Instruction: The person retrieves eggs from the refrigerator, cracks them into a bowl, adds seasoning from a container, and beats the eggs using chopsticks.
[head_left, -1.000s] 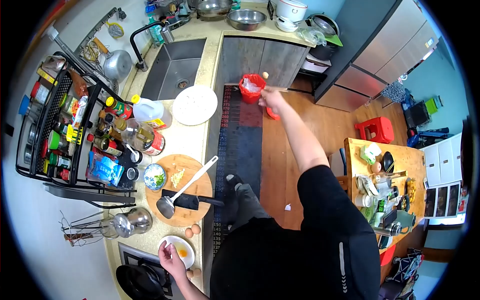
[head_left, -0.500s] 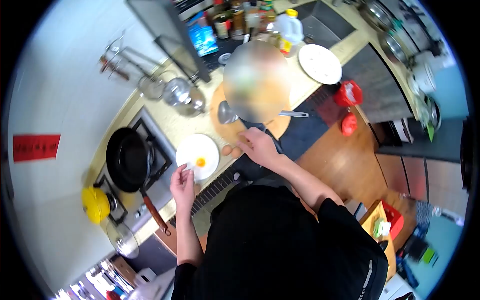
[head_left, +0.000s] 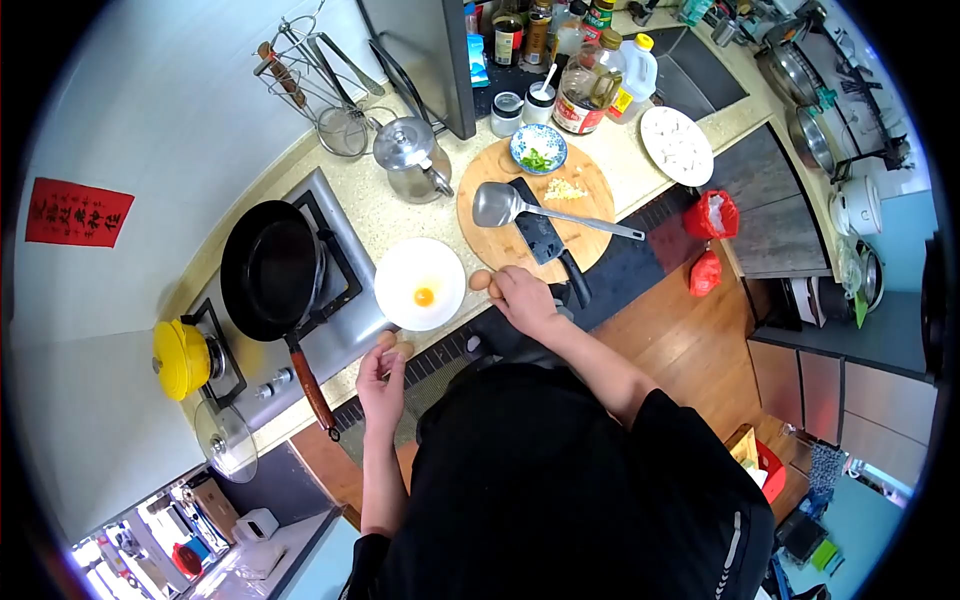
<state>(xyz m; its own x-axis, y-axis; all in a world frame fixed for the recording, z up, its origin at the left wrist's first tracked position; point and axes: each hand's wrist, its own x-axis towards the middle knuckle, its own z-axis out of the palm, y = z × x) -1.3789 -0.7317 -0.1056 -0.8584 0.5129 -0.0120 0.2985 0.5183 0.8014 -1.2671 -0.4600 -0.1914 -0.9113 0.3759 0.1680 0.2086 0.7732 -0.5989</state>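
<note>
On the counter's front edge, my left hand (head_left: 380,388) has its thumb and fingers parted, with nothing visible between them. Just beyond its fingertips lie brown eggshell pieces (head_left: 388,341). A white plate (head_left: 396,262) beside it holds a raw egg (head_left: 424,297) with an orange yolk. My right hand (head_left: 525,300) has its fingers curled on a brown egg (head_left: 495,289). Another brown egg (head_left: 480,279) touches that one on the left. Behind the right hand, a round cutting board (head_left: 585,195) carries a cleaver (head_left: 541,238), a metal spatula (head_left: 497,205) and chopped garlic (head_left: 566,189).
A black frying pan (head_left: 262,275) sits on the stove (head_left: 330,350), its handle reaching over the front edge. A yellow pot (head_left: 180,360) is beside it. A glass pitcher (head_left: 408,165), a patterned bowl (head_left: 538,149), several bottles and a white plate (head_left: 677,146) line the back.
My left hand has moved from the plate's rim down to the eggshell pieces, its grip loosened. My right hand has closed on an egg. The camera view has shifted, bringing the whole cutting board into sight.
</note>
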